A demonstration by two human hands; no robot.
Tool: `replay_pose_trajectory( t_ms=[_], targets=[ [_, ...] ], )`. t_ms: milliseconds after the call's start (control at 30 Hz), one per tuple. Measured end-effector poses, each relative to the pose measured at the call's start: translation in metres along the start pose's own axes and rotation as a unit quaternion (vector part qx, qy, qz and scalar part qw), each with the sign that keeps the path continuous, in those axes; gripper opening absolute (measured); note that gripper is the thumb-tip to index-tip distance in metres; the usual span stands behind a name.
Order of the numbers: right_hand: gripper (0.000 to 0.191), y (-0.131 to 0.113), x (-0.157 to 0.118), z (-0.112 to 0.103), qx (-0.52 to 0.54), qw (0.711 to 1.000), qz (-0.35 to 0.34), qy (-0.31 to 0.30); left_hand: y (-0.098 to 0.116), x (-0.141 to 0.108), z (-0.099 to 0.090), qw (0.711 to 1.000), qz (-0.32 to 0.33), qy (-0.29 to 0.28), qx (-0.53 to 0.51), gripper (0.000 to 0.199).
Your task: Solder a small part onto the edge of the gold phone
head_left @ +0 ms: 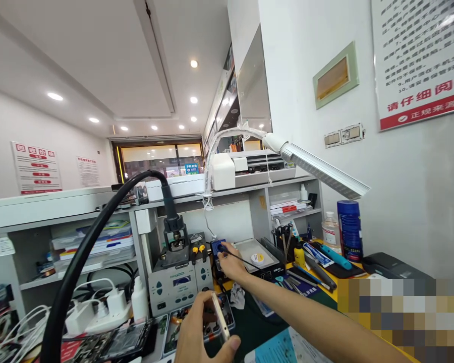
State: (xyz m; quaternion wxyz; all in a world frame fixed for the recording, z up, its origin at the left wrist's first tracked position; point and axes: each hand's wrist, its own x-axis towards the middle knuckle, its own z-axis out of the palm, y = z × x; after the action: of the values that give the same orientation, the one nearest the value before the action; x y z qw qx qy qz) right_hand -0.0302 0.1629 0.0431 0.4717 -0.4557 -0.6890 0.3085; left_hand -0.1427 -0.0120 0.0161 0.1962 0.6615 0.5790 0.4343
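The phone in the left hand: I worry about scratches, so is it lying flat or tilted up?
Tilted up: the phone slants in the left hand, its narrow edge turned toward the camera.

Cream-edged phone [220, 317], black hose [83, 243], blue can [350, 234]

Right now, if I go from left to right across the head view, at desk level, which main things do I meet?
White bottle → grey machine → phone in the left hand → yellow bottle → clear bottle → blue can.
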Motion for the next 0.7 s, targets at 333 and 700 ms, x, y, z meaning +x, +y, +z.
replay_pose_trajectory(
  t_ms=[333, 700],
  targets=[
    [0.032, -0.019, 0.009, -0.027, 0.005, 0.998, 0.04, 0.043, -0.017, 0.002, 0.015, 0.998, 0.025, 0.06, 0.024, 0.088],
    [0.027, -0.033, -0.04, -0.123, 0.275, 0.949, 0.009, 0.156, -0.006, -0.004, 0.006, 0.999, 0.043, 0.026, 0.015, 0.085]
  ],
)
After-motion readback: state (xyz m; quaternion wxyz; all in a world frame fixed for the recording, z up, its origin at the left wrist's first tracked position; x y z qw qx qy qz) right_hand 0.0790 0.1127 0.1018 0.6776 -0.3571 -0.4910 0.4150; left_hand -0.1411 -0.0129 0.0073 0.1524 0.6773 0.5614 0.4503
